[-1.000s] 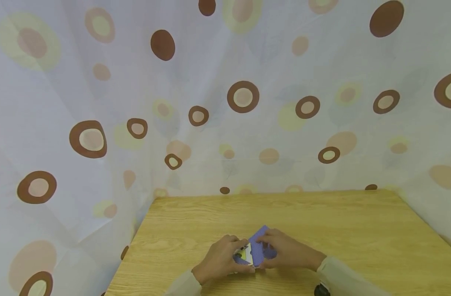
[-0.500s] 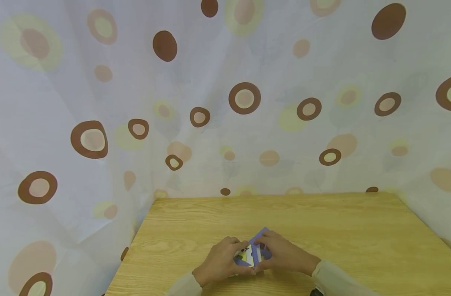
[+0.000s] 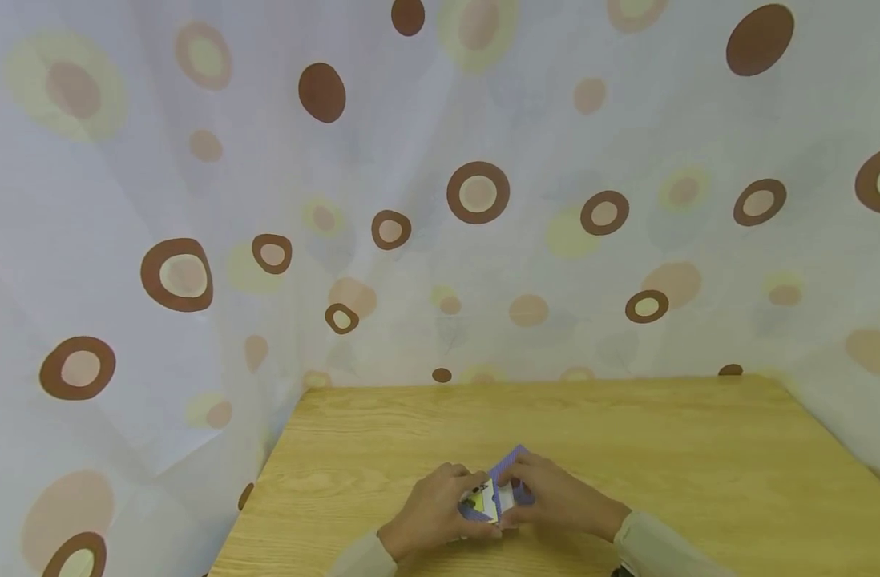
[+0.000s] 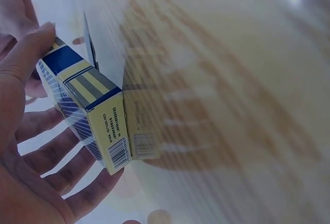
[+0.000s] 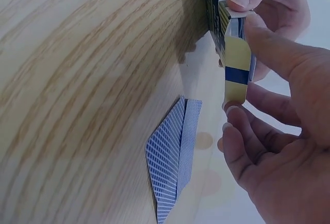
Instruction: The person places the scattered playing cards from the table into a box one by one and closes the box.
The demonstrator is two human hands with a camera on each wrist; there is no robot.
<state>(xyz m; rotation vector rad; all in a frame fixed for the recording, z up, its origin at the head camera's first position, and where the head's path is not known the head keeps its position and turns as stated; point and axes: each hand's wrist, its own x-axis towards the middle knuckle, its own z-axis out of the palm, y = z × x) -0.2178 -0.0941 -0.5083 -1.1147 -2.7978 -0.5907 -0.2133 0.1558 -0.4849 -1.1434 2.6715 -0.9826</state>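
A playing card box [image 3: 478, 505], blue with cream and yellow parts, is tilted low over the wooden table in the head view. My left hand [image 3: 437, 503] grips its body, thumb on one narrow edge and fingers along the patterned face. In the left wrist view, the box's barcode end [image 4: 114, 136] sits close over the glossy tabletop. My right hand [image 3: 548, 498] is at the other end, where a cream flap with a blue band [image 5: 237, 74] stands out. The right thumb presses the box's mouth and fingertips touch the flap's tip. The box's inside is mostly hidden.
Blue-backed playing cards [image 5: 169, 149] lie on the table [image 3: 627, 433] beyond the right hand, partly hidden by it in the head view. A spotted white curtain [image 3: 411, 264] surrounds the table's back and sides.
A white surface now shows at the box's mouth between the hands, where blue showed a second ago. The right fingers have drawn slightly toward the box; the left hand keeps its grip.
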